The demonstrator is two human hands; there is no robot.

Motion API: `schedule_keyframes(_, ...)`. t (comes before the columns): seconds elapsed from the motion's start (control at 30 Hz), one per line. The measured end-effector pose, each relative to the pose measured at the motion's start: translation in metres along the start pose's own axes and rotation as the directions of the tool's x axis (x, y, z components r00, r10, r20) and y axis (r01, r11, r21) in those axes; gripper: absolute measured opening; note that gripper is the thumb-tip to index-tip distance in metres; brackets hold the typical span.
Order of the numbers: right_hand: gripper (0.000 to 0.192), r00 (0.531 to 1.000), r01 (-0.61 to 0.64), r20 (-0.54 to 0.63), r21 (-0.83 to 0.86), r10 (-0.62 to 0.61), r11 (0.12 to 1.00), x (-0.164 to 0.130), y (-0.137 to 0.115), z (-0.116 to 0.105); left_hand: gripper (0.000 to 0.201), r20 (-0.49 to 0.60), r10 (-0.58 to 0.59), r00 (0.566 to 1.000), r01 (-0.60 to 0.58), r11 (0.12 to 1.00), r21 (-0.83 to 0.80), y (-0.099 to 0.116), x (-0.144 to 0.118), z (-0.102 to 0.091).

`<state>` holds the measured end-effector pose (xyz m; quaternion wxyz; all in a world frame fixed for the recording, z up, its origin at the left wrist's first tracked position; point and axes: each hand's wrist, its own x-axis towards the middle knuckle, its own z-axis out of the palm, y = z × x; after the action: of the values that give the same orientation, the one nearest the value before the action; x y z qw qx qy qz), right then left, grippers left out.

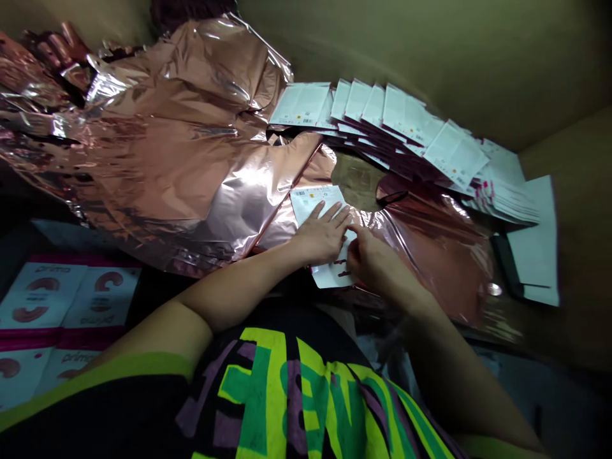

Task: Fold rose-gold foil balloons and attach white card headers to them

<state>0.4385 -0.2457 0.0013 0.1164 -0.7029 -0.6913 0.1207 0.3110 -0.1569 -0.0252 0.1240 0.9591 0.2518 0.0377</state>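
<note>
Left hand lies flat, fingers open, on a white card. Right hand pinches the card's edge, over pink foil.

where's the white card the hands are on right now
In the head view, the white card lies centre frame on the rose-gold foil, under the left hand and right hand.

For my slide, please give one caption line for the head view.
Both hands, left hand and right hand, press a white card onto rose-gold foil.
</note>
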Motion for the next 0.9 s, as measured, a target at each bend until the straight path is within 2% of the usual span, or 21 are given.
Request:
schedule_keyframes(0.07,0.050,0.999,-0.036,0.011,0.038,0.035,0.999,-0.004,-0.002,-0.004,0.055,-0.003,0.009,1.000,-0.009,1.000,-0.001,0.000,-0.002,-0.002)
schedule_keyframes(0.13,0.049,0.995,-0.042,0.097,0.253,0.018,0.966,-0.018,-0.001,-0.014,0.055,0.008,0.026,1.000,-0.026,1.000,0.003,0.000,-0.004,-0.003)
schedule_keyframes(0.17,0.047,0.982,-0.038,0.185,0.411,-0.043,0.911,-0.028,0.001,-0.020,0.055,0.018,0.035,0.999,-0.035,0.999,0.006,0.000,-0.004,-0.003)
schedule_keyframes(0.2,0.045,0.942,-0.046,0.301,0.559,-0.151,0.828,-0.040,0.003,-0.027,0.055,0.027,0.043,0.999,-0.043,0.999,0.008,0.000,-0.004,-0.003)
schedule_keyframes(0.23,0.043,0.872,-0.073,0.402,0.669,-0.278,0.740,-0.051,0.005,-0.034,0.055,0.034,0.051,0.998,-0.052,0.999,0.007,-0.001,-0.003,-0.002)
schedule_keyframes(0.27,0.042,0.806,-0.101,0.462,0.723,-0.370,0.684,-0.061,0.007,-0.039,0.055,0.034,0.060,0.998,-0.060,0.998,0.003,-0.002,-0.002,-0.002)
schedule_keyframes(0.3,0.040,0.784,-0.101,0.479,0.726,-0.395,0.680,-0.068,0.008,-0.041,0.055,0.030,0.074,0.997,-0.074,0.997,-0.004,-0.004,-0.001,-0.002)
schedule_keyframes(0.33,0.040,0.817,-0.056,0.448,0.688,-0.363,0.723,-0.072,0.010,-0.041,0.055,0.015,0.094,0.995,-0.094,0.996,-0.011,-0.005,-0.001,-0.001)
schedule_keyframes(0.37,0.041,0.881,0.025,0.361,0.609,-0.305,0.793,-0.073,0.013,-0.037,0.054,-0.011,0.120,0.993,-0.120,0.993,-0.019,-0.006,-0.001,-0.002)
schedule_keyframes(0.4,0.042,0.939,0.119,0.228,0.491,-0.259,0.863,-0.071,0.015,-0.031,0.051,-0.052,0.144,0.988,-0.145,0.989,-0.026,-0.006,-0.003,-0.003)
schedule_keyframes(0.43,0.042,0.965,0.204,0.086,0.349,-0.248,0.915,-0.067,0.018,-0.022,0.047,-0.103,0.165,0.981,-0.169,0.985,-0.033,-0.006,-0.008,-0.004)
schedule_keyframes(0.5,0.038,0.943,0.330,-0.082,0.104,-0.322,0.938,-0.058,0.023,-0.003,0.041,-0.190,0.207,0.960,-0.219,0.975,-0.044,-0.005,-0.024,-0.007)
schedule_keyframes(0.57,0.027,0.906,0.399,-0.148,-0.010,-0.396,0.917,-0.053,0.028,0.012,0.052,-0.229,0.259,0.938,-0.274,0.961,-0.034,-0.003,-0.048,-0.005)
schedule_keyframes(0.63,0.021,0.882,0.426,-0.204,-0.037,-0.424,0.904,-0.053,0.029,0.020,0.057,-0.255,0.313,0.915,-0.323,0.946,0.004,-0.004,-0.073,0.002)
schedule_keyframes(0.7,0.017,0.869,0.442,-0.249,0.003,-0.428,0.897,-0.058,0.026,0.021,0.043,-0.324,0.332,0.886,-0.345,0.938,0.018,-0.008,-0.091,0.012)
schedule_keyframes(0.77,0.029,0.882,0.432,-0.266,0.130,-0.388,0.892,-0.063,0.021,0.019,0.031,-0.399,0.317,0.860,-0.357,0.934,-0.028,-0.015,-0.100,0.021)
schedule_keyframes(0.83,0.040,0.919,0.349,-0.282,0.263,-0.274,0.900,-0.063,0.016,0.018,0.028,-0.434,0.293,0.852,-0.363,0.928,-0.087,-0.019,-0.101,0.026)
schedule_keyframes(0.9,0.036,0.944,0.213,-0.309,0.289,-0.119,0.933,-0.058,0.012,0.020,0.026,-0.446,0.280,0.850,-0.364,0.925,-0.112,-0.021,-0.100,0.027)
